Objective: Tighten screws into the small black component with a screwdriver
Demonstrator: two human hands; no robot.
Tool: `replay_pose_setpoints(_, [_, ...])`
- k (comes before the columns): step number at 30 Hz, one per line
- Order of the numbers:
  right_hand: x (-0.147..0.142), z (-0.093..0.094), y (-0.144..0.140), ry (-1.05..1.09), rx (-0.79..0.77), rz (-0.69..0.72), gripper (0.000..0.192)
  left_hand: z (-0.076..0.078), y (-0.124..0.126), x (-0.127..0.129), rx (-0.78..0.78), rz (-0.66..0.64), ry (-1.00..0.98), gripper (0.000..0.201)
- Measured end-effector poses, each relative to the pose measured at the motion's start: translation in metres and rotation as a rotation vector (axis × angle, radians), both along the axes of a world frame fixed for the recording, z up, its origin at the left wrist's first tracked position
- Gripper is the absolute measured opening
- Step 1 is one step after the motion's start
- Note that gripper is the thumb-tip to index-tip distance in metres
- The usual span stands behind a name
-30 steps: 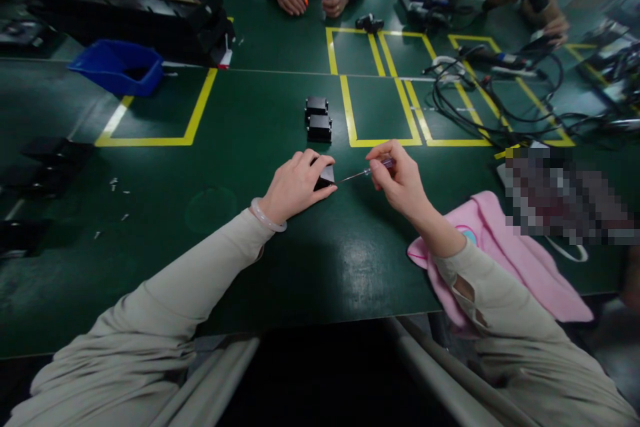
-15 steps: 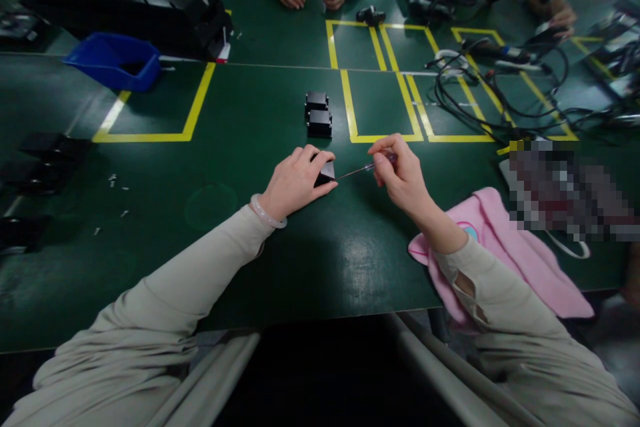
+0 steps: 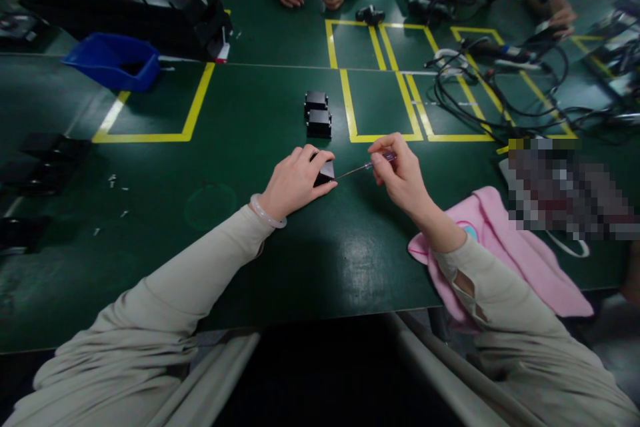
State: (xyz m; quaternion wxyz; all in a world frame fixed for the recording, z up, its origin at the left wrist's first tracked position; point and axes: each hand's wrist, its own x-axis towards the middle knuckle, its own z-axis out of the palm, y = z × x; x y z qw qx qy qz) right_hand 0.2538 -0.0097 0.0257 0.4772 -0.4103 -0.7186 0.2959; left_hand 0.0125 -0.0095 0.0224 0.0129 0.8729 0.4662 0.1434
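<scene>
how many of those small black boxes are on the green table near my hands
3: one small black box under the left hand, two more touching just beyond it. Dark shapes at the table's left edge are unclear.

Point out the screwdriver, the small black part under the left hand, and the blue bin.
screwdriver [image 3: 356,170], head view, on the thin metal shaft.
small black part [image 3: 327,172], head view, on its exposed grey face.
blue bin [image 3: 103,57], head view, on its left wall.

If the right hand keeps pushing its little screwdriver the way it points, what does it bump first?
Probably the small black box under the left hand; the screwdriver in the right hand already points at it.
</scene>
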Motion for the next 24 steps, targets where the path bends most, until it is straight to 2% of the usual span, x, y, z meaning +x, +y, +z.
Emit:
replay_pose_setpoints(14, [0.0, -0.0003, 0.0007, 0.002, -0.026, 0.01, 0.03, -0.0011, -0.0002, 0.0003, 0.017, 0.0, 0.01, 0.045])
replay_pose_setpoints(24, [0.0011, -0.0015, 0.0006, -0.003, 0.015, 0.027, 0.022, -0.001, -0.0003, -0.0011, 0.017, -0.001, 0.003, 0.045])
